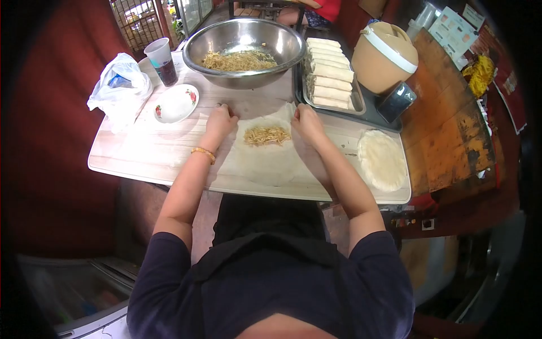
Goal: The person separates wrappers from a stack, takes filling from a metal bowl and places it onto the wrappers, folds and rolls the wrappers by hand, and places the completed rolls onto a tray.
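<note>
A thin, pale spring roll wrapper (264, 165) lies spread on the table in front of me. A strip of shredded, noodle-like filling (266, 135) rests across its middle. At the wrapper's far left edge, my left hand (221, 121) is closed with fingertips pinched. My right hand (307, 121) pinches the far right edge, which is lifted slightly. Beyond my hands, a large steel bowl (248, 80) holds more filling. Rolled spring rolls (330, 72) lie in a row on a metal tray (357, 101). A stack of round wrappers (382, 161) sits at the table's right.
On the left stand a plastic bag (119, 93), a cup with dark liquid (162, 62) and a flowered dish (176, 104). A tan lidded container (385, 56) and a phone (397, 103) are at the right. Someone in red (326, 8) sits at the back.
</note>
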`<state>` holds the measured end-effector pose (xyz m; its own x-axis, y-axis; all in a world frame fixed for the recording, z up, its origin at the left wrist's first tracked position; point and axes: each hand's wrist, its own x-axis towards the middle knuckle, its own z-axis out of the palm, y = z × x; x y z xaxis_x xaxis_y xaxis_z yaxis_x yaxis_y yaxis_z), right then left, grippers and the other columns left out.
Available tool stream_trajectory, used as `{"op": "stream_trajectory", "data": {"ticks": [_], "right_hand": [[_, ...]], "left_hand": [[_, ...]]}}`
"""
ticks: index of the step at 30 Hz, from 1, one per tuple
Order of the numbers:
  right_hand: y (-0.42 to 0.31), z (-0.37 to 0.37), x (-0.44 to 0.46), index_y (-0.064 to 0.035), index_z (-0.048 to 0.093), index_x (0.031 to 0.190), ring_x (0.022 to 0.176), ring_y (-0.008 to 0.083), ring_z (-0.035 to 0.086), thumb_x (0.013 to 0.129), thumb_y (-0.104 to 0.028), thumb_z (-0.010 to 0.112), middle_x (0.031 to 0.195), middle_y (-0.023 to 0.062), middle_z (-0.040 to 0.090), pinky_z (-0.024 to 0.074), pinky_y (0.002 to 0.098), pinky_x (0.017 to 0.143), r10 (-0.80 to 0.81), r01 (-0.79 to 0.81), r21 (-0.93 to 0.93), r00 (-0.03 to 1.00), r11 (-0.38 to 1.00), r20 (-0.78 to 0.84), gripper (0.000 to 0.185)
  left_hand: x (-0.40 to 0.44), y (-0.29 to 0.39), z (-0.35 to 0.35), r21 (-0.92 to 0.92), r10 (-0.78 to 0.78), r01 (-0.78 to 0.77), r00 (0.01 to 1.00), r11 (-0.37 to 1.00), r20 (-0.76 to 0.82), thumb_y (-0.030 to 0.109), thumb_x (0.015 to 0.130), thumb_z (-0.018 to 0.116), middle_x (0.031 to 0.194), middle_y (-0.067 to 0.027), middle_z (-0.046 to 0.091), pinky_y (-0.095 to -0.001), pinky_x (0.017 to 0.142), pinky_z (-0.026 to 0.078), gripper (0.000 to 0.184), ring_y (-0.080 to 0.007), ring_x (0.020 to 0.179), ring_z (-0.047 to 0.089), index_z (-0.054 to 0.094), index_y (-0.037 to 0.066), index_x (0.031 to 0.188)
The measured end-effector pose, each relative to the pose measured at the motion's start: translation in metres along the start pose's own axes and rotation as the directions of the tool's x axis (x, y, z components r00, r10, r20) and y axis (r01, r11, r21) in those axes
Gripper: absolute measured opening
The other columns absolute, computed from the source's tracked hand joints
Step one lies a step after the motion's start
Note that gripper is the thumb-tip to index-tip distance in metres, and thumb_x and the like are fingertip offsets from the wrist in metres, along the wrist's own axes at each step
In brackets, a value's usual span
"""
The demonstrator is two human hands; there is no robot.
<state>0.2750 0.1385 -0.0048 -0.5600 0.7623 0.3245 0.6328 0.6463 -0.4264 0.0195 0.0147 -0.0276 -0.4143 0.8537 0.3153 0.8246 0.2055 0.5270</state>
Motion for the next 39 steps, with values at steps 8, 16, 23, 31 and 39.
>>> {"op": "stream_trajectory", "data": {"ticks": [8,16,23,31,39], "right_hand": [[0.013,0.013,0.003,-0.0007,0.060,0.091,0.062,0.0150,0.055,0.085,-0.025,0.071,0.072,0.0055,0.059,0.0467,0.0310,0.057,0.104,-0.099,0.661,0.994,0.744,0.031,0.027],[0.014,-0.019,-0.022,0.0024,0.060,0.108,0.062,0.0103,0.053,0.093,-0.028,0.062,0.077,0.0029,0.059,0.0457,0.0262,0.052,0.147,-0.393,0.637,0.903,0.663,0.404,0.034],[0.006,-0.020,-0.025,0.0004,0.064,0.106,0.065,0.0102,0.058,0.096,-0.014,0.052,0.080,0.0043,0.061,0.0492,0.0249,0.056,0.044,-0.508,0.739,0.835,0.441,0.548,0.021],[0.001,-0.012,-0.037,-0.0040,0.069,0.109,0.079,0.0204,0.064,0.087,0.001,0.059,0.102,0.0098,0.064,0.0516,0.0303,0.070,-0.323,0.177,0.554,0.930,0.813,0.176,0.025],[-0.001,-0.023,-0.038,-0.0052,0.064,0.118,0.093,0.0338,0.065,0.087,-0.008,0.066,0.127,0.0171,0.059,0.0527,0.0391,0.078,-0.535,0.425,0.444,0.830,0.789,0.157,0.031]], "left_hand": [[0.002,0.011,-0.006,-0.495,-0.251,0.264,0.964,0.828,0.093,0.027,0.086,0.064,0.095,-0.0171,0.064,-0.0376,0.063,0.052,0.041,-0.0268,0.074,0.064,0.056,-0.005,0.111],[-0.040,0.047,-0.067,-0.484,-0.272,0.601,0.761,0.636,0.588,0.036,0.093,0.057,0.102,-0.0087,0.060,-0.0288,0.062,0.055,0.053,-0.0129,0.071,0.062,0.049,-0.001,0.130],[-0.037,0.042,-0.055,-0.613,-0.021,0.525,0.769,0.591,0.639,0.028,0.098,0.050,0.106,-0.0064,0.061,-0.0269,0.070,0.055,0.034,-0.0124,0.075,0.063,0.061,0.002,0.117],[-0.047,0.038,-0.032,-0.432,0.308,-0.136,0.880,0.892,0.360,0.011,0.089,0.065,0.109,-0.0066,0.061,-0.0280,0.067,0.051,0.022,-0.0152,0.074,0.062,0.068,0.002,0.109],[-0.052,0.051,-0.041,-0.337,0.572,-0.501,0.805,0.797,0.156,0.016,0.083,0.070,0.103,-0.0170,0.063,-0.0407,0.071,0.050,0.023,-0.0332,0.078,0.063,0.061,0.001,0.097]]}}
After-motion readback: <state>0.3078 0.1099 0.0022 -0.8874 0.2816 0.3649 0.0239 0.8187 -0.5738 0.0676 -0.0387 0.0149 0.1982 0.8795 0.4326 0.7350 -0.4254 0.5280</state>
